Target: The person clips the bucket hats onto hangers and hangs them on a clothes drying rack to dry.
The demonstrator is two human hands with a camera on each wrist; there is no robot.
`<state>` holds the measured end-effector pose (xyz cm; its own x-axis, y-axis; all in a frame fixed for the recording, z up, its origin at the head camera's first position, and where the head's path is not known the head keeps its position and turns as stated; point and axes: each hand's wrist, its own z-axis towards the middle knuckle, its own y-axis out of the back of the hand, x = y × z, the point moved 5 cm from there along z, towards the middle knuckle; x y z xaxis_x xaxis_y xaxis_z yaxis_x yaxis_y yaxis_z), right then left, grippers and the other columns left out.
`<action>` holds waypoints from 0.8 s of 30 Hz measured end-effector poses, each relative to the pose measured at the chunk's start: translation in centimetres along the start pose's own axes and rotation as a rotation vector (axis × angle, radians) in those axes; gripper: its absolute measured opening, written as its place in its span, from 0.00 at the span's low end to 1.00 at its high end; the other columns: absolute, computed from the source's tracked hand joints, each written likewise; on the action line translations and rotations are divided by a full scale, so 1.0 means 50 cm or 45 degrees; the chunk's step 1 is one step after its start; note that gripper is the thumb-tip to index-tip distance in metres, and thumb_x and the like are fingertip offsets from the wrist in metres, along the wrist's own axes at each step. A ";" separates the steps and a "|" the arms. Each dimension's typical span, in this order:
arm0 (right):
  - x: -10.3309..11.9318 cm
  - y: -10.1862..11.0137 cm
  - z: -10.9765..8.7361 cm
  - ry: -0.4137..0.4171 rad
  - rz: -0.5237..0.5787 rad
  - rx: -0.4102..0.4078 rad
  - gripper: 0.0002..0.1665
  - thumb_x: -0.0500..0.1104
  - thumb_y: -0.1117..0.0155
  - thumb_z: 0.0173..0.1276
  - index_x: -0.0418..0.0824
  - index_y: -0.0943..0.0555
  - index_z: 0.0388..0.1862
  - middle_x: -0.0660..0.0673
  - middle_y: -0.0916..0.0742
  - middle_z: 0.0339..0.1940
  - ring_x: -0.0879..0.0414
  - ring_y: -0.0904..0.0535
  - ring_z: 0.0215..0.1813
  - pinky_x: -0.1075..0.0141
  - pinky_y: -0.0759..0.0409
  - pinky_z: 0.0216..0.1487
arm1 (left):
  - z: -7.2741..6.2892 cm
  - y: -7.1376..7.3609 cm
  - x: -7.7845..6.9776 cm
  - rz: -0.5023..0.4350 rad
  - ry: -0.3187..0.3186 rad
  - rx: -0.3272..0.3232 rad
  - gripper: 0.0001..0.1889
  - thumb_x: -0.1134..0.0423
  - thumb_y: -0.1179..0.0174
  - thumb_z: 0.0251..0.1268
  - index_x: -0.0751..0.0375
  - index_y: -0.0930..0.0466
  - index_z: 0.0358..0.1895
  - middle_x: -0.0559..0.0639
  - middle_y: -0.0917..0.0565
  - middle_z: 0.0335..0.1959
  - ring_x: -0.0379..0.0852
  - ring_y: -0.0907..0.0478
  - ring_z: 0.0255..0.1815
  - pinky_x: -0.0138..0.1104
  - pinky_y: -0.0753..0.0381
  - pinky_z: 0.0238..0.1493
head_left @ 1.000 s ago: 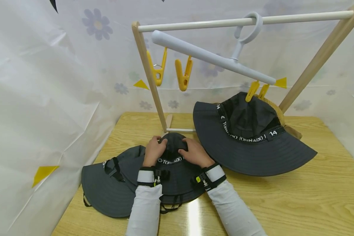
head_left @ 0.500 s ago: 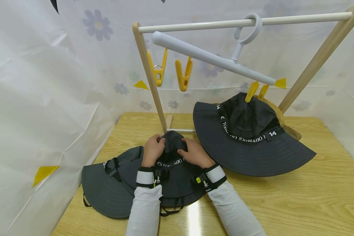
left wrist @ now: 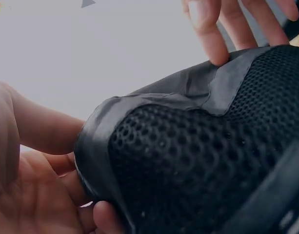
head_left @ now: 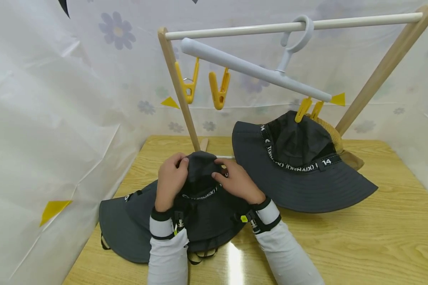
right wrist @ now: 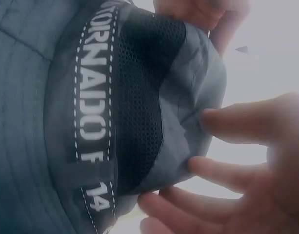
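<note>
Fingers (head_left: 174, 159) and thumb (head_left: 183, 164) of the left hand (head_left: 170, 179) are seen in the head view clamped on the left side of the crown (head_left: 199, 171) of a dark brimmed hat (head_left: 210, 221), its crown upward, over the table (head_left: 342, 241) and near a rack (head_left: 381, 69); the crown's right side is touched by the right hand (head_left: 239, 181), whose thumb and fingers are held apart. A second dark hat (head_left: 128, 233) is laid beside it at the left, and a third dark hat (head_left: 310, 190) is hung at the right by yellow clips (head_left: 303, 110) from a white hanger (head_left: 249, 70), a tan hat (head_left: 352, 160) being partly hidden behind. In the left wrist view, the crown's edge is pinched between left thumb and fingers beside a black mesh panel (left wrist: 178, 146). In the right wrist view, the spread right fingertips are set against the crown, near a lettered band (right wrist: 94, 83); how firmly they are pressed cannot be told
</note>
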<state>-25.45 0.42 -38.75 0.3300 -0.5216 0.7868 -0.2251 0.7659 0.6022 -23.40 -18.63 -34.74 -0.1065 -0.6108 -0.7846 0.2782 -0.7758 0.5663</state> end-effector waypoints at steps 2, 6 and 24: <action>0.009 0.006 -0.004 0.033 0.034 -0.037 0.26 0.46 0.40 0.75 0.41 0.28 0.69 0.39 0.20 0.65 0.46 0.16 0.54 0.54 0.17 0.48 | -0.008 0.015 -0.006 0.009 0.009 -0.009 0.11 0.60 0.50 0.75 0.57 0.18 0.37 0.55 0.22 0.29 0.52 0.27 0.31 0.38 0.32 0.37; 0.032 0.023 -0.015 0.098 0.119 -0.145 0.21 0.43 0.39 0.74 0.40 0.24 0.63 0.39 0.19 0.61 0.46 0.15 0.53 0.54 0.16 0.51 | -0.026 0.050 -0.020 0.031 0.006 -0.053 0.12 0.60 0.50 0.75 0.57 0.18 0.35 0.55 0.23 0.27 0.51 0.28 0.30 0.38 0.32 0.36; 0.136 0.031 -0.069 0.446 0.126 -0.228 0.26 0.42 0.34 0.70 0.42 0.24 0.66 0.44 0.17 0.61 0.49 0.22 0.65 0.53 0.25 0.66 | -0.079 0.093 -0.083 -0.240 -0.372 0.123 0.12 0.68 0.47 0.73 0.61 0.19 0.29 0.50 0.26 0.23 0.39 0.32 0.23 0.32 0.32 0.30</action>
<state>-20.38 -0.65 -32.97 0.6138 -0.3061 0.7277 -0.1186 0.8755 0.4684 -17.88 -19.05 -29.85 -0.4193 -0.4644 -0.7801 0.1376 -0.8818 0.4510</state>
